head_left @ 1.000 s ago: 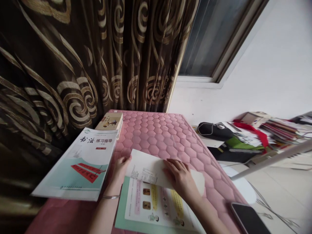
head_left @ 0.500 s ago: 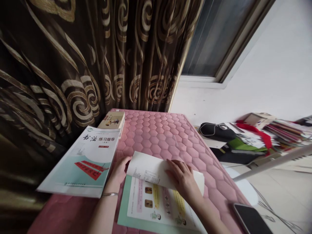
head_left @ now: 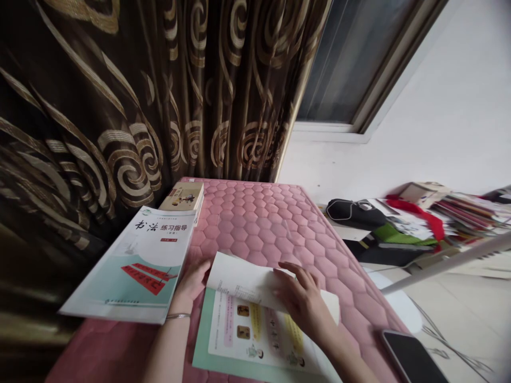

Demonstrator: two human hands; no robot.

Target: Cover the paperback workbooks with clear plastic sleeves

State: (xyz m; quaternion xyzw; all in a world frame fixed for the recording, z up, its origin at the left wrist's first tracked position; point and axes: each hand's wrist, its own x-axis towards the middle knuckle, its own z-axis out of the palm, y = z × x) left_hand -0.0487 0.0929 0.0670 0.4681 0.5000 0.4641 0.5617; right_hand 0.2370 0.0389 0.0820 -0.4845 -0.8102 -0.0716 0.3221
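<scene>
Left hand: we are seeing the left hand (head_left: pixel 192 279) resting at 9 o'clock from the open book, its fingertips going out of sight behind the raised page. We cannot tell whether it is gripping anything.

Right hand: we are seeing the right hand (head_left: pixel 304 306) lying across the raised page (head_left: pixel 243 282), its fingers (head_left: pixel 297 282) spread wide on the paper. The thumb is hidden, so we cannot tell whether it is pinching the page.

Open book: it is lying flat at 6 o'clock on the pink quilted pad (head_left: pixel 263 229), with a pale green edge and a printed page of pictures and coloured strips facing up. One page is curling up over it.

Nearby books: a calligraphy workbook (head_left: pixel 128 266) is lying closed at 9 o'clock, just beside the left hand, and a small book (head_left: pixel 181 199) is sitting at 11 o'clock, touching the workbook's top edge.

Wrist: a thin silver bracelet (head_left: pixel 178 316) is circling the left wrist.

Around the pad: a phone (head_left: pixel 411 356) is lying at 4 o'clock, dark screen up, and a long white bar (head_left: pixel 447 268) is crossing at 3 o'clock. A black bag (head_left: pixel 355 214), a red ribbon (head_left: pixel 419 215) and a pile of papers (head_left: pixel 463 213) are sitting at 2 o'clock.

Behind: a dark brown swirl-patterned curtain (head_left: pixel 120 106) is hanging at 11 o'clock, beside a window (head_left: pixel 351 69) in a white wall (head_left: pixel 379 159).
</scene>
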